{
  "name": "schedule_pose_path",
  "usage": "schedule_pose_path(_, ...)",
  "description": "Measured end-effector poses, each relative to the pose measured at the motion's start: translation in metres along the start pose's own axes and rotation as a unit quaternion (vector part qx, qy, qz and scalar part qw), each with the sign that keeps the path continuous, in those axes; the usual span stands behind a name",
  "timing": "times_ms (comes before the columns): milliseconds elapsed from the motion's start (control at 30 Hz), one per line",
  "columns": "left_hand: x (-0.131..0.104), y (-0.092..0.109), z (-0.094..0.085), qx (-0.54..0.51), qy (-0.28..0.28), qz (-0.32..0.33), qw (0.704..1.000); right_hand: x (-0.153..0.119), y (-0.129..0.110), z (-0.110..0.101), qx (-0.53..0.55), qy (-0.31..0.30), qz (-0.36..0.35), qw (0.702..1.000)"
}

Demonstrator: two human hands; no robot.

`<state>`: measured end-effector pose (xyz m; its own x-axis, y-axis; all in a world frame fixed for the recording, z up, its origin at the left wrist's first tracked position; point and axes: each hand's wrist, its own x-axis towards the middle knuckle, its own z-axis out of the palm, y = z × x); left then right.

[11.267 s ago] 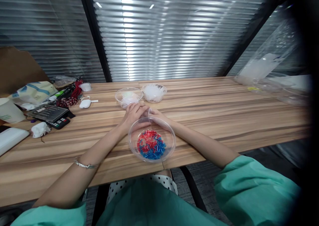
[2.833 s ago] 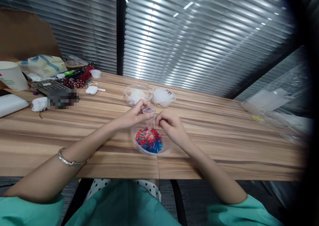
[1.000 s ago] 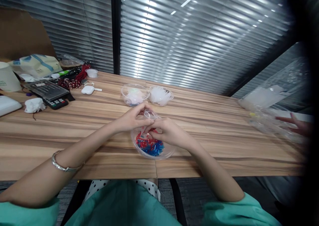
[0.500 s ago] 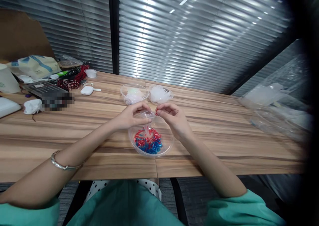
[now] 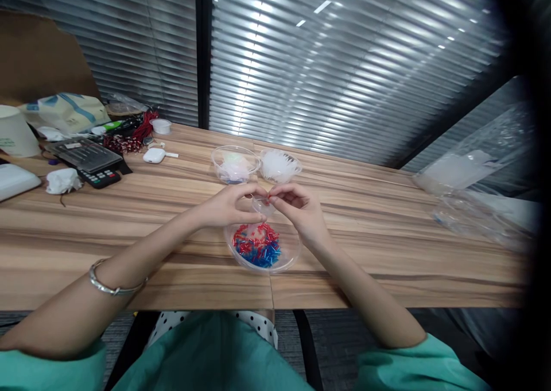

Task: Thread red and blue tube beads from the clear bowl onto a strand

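Observation:
My left hand (image 5: 236, 206) grips a small clear plastic piece (image 5: 262, 205) between thumb and fingers. Its round edge shows, but whether it is a cup or a bag I cannot tell. At the far edge of this piece, my right hand (image 5: 298, 208) pinches a small red piece (image 5: 269, 196), mostly hidden by the fingertips. Just below both hands sits a clear round plastic bowl (image 5: 294, 256) on the table. Many short red tubes (image 5: 267, 233) and blue tubes (image 5: 263, 257) lie inside it.
Behind my hands stand two clear tubs, one with pale pieces (image 5: 235, 166), one with white pieces (image 5: 279, 165). To the left are a white earbud case (image 5: 154, 155), a tool case (image 5: 90, 154), crumpled tissue (image 5: 63, 181) and a paper cup (image 5: 16, 131). Clear plastic packaging (image 5: 477, 213) lies right.
The clear plastic piece has tilted, its round opening now turned more towards me. My right fingertips have come closer to my left hand with the red piece. The view has shifted slightly.

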<state>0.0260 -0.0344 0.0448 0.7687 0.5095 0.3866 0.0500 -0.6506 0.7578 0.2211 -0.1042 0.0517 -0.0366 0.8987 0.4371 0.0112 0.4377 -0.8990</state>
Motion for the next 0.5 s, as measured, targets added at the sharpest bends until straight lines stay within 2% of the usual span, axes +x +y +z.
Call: schedule_pose_path(500,0.0008,0.0016,0.0041,-0.041,0.022,-0.004,0.999,-0.0026,-0.0035,0.0003,-0.104,-0.021,-0.036,0.994)
